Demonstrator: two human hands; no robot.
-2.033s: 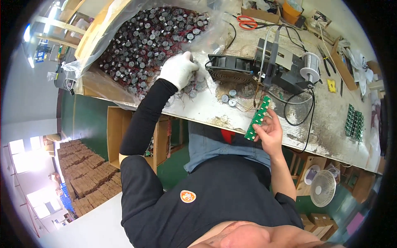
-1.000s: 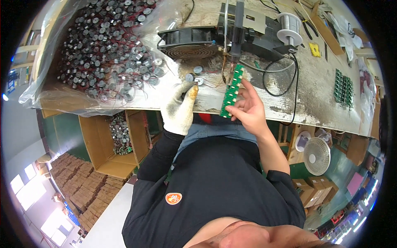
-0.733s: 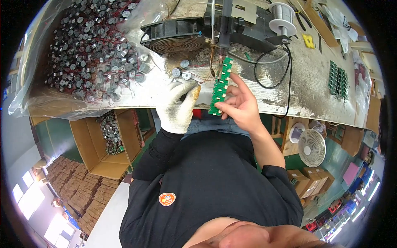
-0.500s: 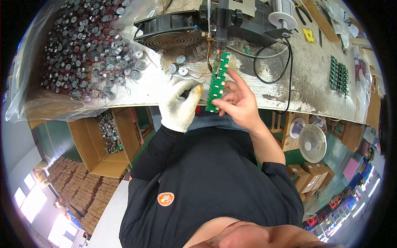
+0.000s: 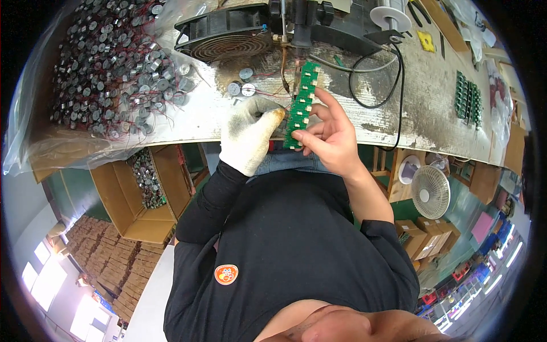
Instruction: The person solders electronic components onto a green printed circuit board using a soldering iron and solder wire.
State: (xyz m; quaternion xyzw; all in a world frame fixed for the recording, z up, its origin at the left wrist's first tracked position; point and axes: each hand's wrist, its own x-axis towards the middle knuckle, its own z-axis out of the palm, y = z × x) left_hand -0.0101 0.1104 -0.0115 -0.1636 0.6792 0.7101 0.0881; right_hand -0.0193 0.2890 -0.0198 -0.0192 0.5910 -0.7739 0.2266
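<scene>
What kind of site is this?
Probably an electronics assembly workshop: a heap of small round wired parts lies on the worn bench, the right hand holds a green circuit board, and a wire spool stands nearby.

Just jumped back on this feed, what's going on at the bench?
At the workbench, a bare right hand holds a green circuit board strip, its far end close to a soldering iron. The white-gloved left hand is curled at the board's left edge; what it pinches, if anything, is too small to see. Three small round wired components lie beyond that hand, and a heap of similar ones lies to the left.
</scene>
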